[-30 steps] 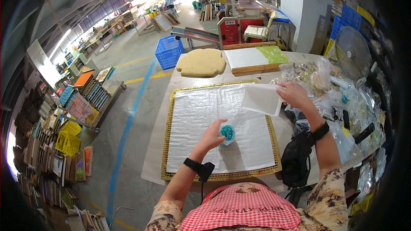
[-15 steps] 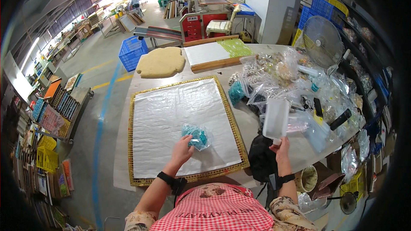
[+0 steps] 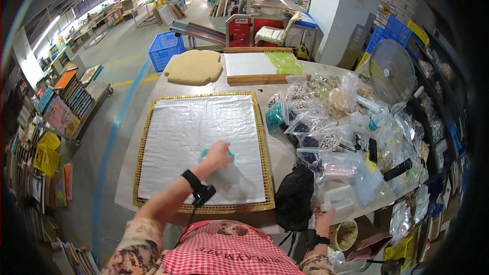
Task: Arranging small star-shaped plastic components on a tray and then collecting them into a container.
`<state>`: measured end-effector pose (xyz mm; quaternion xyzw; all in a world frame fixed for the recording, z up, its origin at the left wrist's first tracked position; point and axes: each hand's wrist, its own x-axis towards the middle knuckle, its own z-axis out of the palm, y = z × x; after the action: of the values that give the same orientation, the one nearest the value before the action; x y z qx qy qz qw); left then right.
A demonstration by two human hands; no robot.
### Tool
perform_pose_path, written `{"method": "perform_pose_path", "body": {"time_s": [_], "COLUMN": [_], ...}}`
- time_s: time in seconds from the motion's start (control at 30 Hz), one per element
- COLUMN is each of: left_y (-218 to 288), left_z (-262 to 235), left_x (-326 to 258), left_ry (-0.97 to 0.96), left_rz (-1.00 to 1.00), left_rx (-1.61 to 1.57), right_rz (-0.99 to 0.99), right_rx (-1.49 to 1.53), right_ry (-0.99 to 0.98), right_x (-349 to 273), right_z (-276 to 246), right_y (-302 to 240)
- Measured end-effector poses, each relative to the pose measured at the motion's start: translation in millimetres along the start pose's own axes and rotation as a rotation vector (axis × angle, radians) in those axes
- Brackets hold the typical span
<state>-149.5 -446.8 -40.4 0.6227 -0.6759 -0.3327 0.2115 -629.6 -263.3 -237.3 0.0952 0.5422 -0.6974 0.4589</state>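
My left hand is over a clear bag of teal pieces and covers most of it. Its fingers look partly stretched out, and whether they touch the bag is hidden. Beneath lies a white film-covered sheet inside a gold mosaic border. At the right front of the table, my right hand is closed on the near end of a shallow white plastic tray. The tray lies low, beside the clear plastic bags.
Bags of small pieces crowd the table's right side, near a black pouch and a fan. Behind the sheet are a tan slab and a wood-framed panel with green tiles. A blue crate stands beyond the table.
My right hand has lowered the white tray from above the bags toward the table's near right edge. My left hand has moved from the bag's left side to over it. The view has shifted.
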Motion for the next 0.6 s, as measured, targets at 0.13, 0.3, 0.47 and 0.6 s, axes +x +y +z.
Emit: {"method": "perform_pose_path", "body": {"time_s": [0.13, 0.3, 0.47, 0.6], "left_y": [50, 111, 147, 149], "left_z": [-49, -69, -8, 65], "left_x": [25, 41, 68, 85], "left_ry": [-0.098, -0.138, -0.150, -0.109], "left_rz": [-0.107, -0.050, -0.003, -0.034], "left_rx": [-0.138, -0.357, -0.495, -0.455], "right_rz": [0.161, -0.472, -0.671, -0.688], "right_rx": [-0.198, -0.474, -0.535, -0.666], "right_ry": [0.034, 0.409, 0.147, -0.294], "right_x": [-15, -51, -51, -59], "right_z": [-5, -12, 24, 79], "right_y": [-7, -10, -40, -38]}}
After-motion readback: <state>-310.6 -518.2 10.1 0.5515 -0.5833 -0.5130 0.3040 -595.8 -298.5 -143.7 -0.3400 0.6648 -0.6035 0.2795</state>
